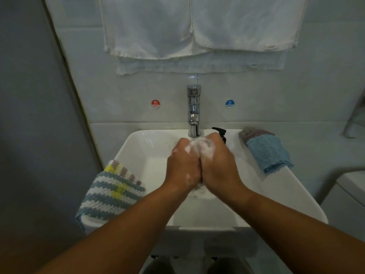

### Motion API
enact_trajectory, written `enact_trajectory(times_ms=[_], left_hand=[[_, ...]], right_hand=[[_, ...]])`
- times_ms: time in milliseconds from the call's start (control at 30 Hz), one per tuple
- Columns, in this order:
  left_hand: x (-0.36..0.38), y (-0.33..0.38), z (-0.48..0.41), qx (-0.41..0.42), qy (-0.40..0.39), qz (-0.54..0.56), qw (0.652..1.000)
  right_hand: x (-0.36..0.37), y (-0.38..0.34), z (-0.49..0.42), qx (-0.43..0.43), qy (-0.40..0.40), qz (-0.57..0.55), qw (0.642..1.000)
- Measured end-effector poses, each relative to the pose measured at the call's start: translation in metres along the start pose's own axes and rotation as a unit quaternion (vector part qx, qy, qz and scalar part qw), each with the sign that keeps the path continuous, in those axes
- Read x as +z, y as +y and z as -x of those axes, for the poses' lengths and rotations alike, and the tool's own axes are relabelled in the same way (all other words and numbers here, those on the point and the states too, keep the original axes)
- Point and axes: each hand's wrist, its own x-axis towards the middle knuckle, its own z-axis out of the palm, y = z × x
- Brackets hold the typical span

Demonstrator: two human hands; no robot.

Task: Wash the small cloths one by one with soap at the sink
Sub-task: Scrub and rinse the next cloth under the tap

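We're watching left hand and right hand clamping together on one sudsy cloth; striped cloth, blue cloth, grey cloth are lying alongside (two stickers: HOT, COLD).

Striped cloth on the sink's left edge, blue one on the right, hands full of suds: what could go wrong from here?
The striped cloth overhangs the sink rim beside the left forearm; a nudge might drop it. The blue cloth droops over the right edge and could slide off. The left hand and right hand are sudsy, so the soapy cloth may slip from their grip.
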Motion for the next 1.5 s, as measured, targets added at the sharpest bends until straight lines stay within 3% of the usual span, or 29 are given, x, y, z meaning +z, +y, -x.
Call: enact_trajectory(times_ms=[67, 167, 300, 400, 567, 767, 967, 1500], left_hand=[[0.004, 0.003, 0.009, 0.016, -0.041, 0.034, 0.998], [0.003, -0.003, 0.005, 0.072, -0.069, -0.005, 0.995], [-0.006, -0.007, -0.004, -0.001, -0.048, 0.076, 0.996], [-0.01, -0.012, -0.007, -0.038, -0.098, 0.115, 0.988], [-0.017, -0.016, -0.015, -0.048, -0.109, 0.124, 0.985], [-0.018, -0.026, -0.027, -0.051, -0.092, 0.125, 0.987], [-0.01, -0.019, -0.055, -0.07, -0.098, 0.1, 0.988], [-0.004, -0.062, -0.069, -0.066, -0.124, 0.131, 0.981]], right_hand=[[-0.005, 0.008, -0.015, 0.003, 0.035, 0.069, 0.997], [-0.008, 0.017, -0.022, 0.024, 0.031, 0.059, 0.997], [-0.009, 0.016, -0.02, 0.034, 0.022, -0.007, 0.999], [-0.009, 0.016, -0.017, 0.041, 0.003, -0.028, 0.999], [-0.017, 0.022, -0.011, 0.031, -0.038, -0.011, 0.999], [-0.039, 0.023, -0.023, -0.062, 0.023, 0.132, 0.989], [-0.036, -0.009, -0.077, -0.165, 0.08, 0.149, 0.972], [-0.005, -0.027, -0.15, -0.197, 0.121, 0.173, 0.957]])
